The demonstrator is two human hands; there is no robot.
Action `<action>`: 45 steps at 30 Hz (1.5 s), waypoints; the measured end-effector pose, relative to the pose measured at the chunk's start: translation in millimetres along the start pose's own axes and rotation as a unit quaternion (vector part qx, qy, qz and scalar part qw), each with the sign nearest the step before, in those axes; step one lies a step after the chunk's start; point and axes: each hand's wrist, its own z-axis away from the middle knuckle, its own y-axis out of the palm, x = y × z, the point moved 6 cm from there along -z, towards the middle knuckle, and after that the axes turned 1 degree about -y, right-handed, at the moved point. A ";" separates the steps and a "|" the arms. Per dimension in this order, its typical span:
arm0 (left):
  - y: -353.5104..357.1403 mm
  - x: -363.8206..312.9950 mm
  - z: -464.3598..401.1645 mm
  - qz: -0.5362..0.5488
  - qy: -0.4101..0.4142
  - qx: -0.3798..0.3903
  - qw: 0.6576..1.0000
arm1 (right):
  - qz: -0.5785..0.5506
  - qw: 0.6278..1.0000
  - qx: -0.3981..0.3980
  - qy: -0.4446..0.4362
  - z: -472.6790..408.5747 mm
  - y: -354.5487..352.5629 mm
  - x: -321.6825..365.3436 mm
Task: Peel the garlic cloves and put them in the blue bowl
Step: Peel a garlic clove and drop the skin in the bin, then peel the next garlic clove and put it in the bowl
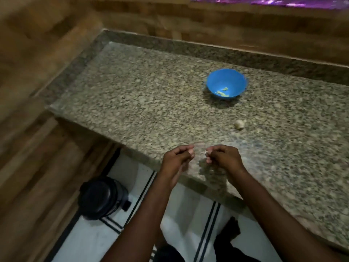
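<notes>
The blue bowl (225,84) stands on the granite counter (151,103), toward the back right, with a few pale peeled cloves in its bottom. A small cluster of unpeeled garlic (239,124) lies on the counter, nearer me than the bowl. My left hand (177,159) and my right hand (222,157) hover side by side over the counter's front edge, both with curled fingers. Something small and pale shows at the fingertips of each hand; motion blur hides whether it is a clove or skin.
A black round container (103,197) sits on the white tiled floor below the counter's left corner. Wood-patterned walls enclose the counter at left and back. My foot (229,229) shows on the floor beneath.
</notes>
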 end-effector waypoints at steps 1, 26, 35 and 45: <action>-21.6 -7.2 5.8 0.031 0.005 0.003 0.999 | 0.008 1.000 0.013 -0.003 4.2 24.5 0.8; -641.0 -46.6 104.7 0.278 0.052 -0.249 0.926 | 0.230 0.938 0.256 0.049 87.1 635.0 -184.2; -722.8 66.2 43.5 0.280 -0.031 -0.313 0.907 | 0.372 0.892 0.226 0.122 5.3 695.2 -328.2; -779.2 183.0 -99.5 0.184 -0.105 -0.373 0.903 | 0.423 0.877 0.195 0.122 -132.9 712.4 -464.6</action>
